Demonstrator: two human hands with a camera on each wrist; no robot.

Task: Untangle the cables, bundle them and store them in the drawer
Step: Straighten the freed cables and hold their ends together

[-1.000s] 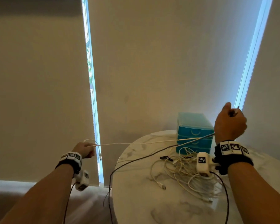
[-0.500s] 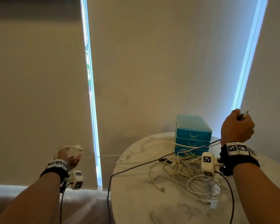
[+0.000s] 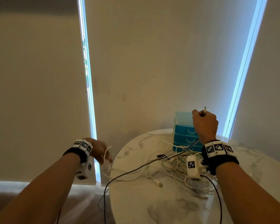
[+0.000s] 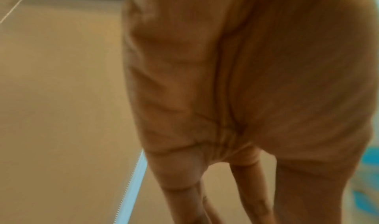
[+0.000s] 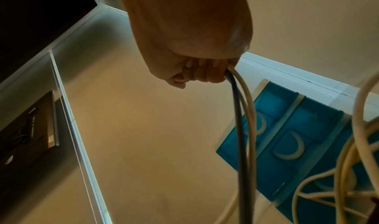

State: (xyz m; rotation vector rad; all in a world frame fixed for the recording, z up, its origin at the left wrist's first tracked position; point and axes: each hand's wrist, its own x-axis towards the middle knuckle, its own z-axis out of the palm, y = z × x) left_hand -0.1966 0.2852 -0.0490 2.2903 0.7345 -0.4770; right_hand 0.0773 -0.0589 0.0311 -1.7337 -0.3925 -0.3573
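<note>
Round marble table (image 3: 152, 207), near edge bare. Loose USB plug (image 3: 159, 185) lies on it, apart from the heap. White cable tangle (image 3: 181, 172) sits mid-table, right of centre. Grey cable (image 3: 136, 169) runs from the table's left edge, across the top, up to the right hand. Left hand (image 3: 99, 150) hangs off the table's left edge, blurred; a white cable loop (image 3: 106, 155) is at its fingers, which in the left wrist view hang fairly straight. Grip on loop: cannot tell. Right hand (image 3: 204, 123) raised over the far side, fist closed round grey cable and one white cable (image 5: 251, 107), plug tip (image 3: 205, 109) sticking up out of it. Blue drawer unit (image 3: 183, 135) behind the tangle, at the far edge, all drawers closed. Blinds (image 3: 152, 62) behind.
</note>
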